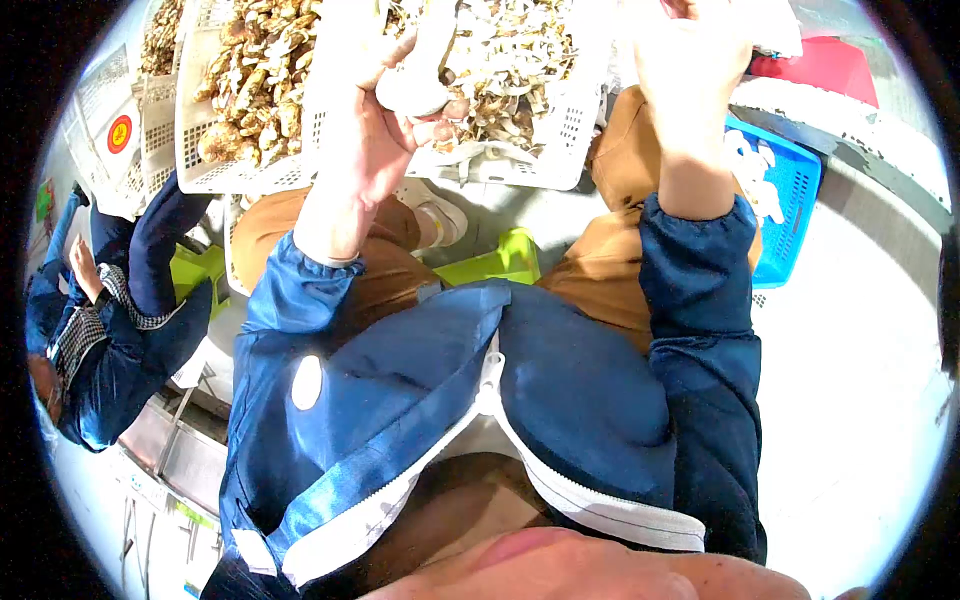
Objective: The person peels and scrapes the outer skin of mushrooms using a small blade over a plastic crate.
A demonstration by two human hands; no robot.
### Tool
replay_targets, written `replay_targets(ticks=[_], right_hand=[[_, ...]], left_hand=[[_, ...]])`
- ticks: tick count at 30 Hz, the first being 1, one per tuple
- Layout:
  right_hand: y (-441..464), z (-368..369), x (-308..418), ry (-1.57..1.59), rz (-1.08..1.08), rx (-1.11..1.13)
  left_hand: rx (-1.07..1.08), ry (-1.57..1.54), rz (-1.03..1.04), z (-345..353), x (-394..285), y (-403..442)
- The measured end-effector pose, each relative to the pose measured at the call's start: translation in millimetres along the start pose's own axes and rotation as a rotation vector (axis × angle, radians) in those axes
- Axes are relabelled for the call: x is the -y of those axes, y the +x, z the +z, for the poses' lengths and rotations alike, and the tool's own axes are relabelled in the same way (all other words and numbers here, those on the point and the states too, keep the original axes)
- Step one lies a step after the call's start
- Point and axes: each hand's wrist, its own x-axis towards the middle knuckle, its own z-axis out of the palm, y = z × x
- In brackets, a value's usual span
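Note:
My left hand (378,150) is closed around a pale, thick-stemmed mushroom (415,88), its fingers curled under the rounded lower end. This hand is over the near left side of a white perforated crate (568,150) filled with thin pale trimmings (510,60). At the top edge, right of that crate, my right hand (692,55) is raised. Its fingers are washed out by glare and partly cut off by the frame, so I cannot make out what they hold. Left of my left hand, whole brown mushrooms (262,80) lie heaped in another white crate (230,180).
A blue basket (795,215) with white pieces stands by my right forearm. Beyond it is a red object (825,72). Something bright green (500,258) is on the floor between my legs. At the left, a co-worker in dark blue (120,340) sits close by.

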Motion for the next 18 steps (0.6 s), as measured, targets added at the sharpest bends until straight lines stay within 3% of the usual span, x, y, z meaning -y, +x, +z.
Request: replay_targets(ticks=[2, 4, 5, 10, 12, 13, 15, 18], right_hand=[[-1.7, -3.0, 1.4, 0.213, 0.221, 0.205], [-10.2, 5.0, -7.0, 0.051, 0.027, 0.448], [-15.3, 7.8, -7.5, 0.122, 0.005, 0.520], [-23.3, 13.7, 8.7, 0.444, 0.007, 0.707], [-24.2, 12.4, 8.7, 0.526, 0.014, 0.783], [-21.9, 15.0, 4.9, 0.509, -0.088, 0.815], [-25.2, 15.3, 5.1, 0.545, -0.037, 0.818], [-27.2, 16.6, 3.5, 0.574, -0.027, 0.829]], left_hand=[[0.059, -0.099, -0.019, -6.3, 0.0, 0.8], [0.066, -0.201, -0.049, -4.5, -0.4, 2.3], [0.120, -0.250, -0.054, -3.3, -0.5, 3.5], [0.274, -0.325, -0.048, 2.3, 0.8, 5.7], [0.249, -0.276, -0.067, 3.2, 1.2, 6.2], [0.229, -0.250, -0.063, 4.1, 2.3, 5.9], [0.130, -0.218, -0.080, 0.6, 6.2, 5.2], [0.147, -0.141, -0.033, -2.2, 7.1, 5.6]])
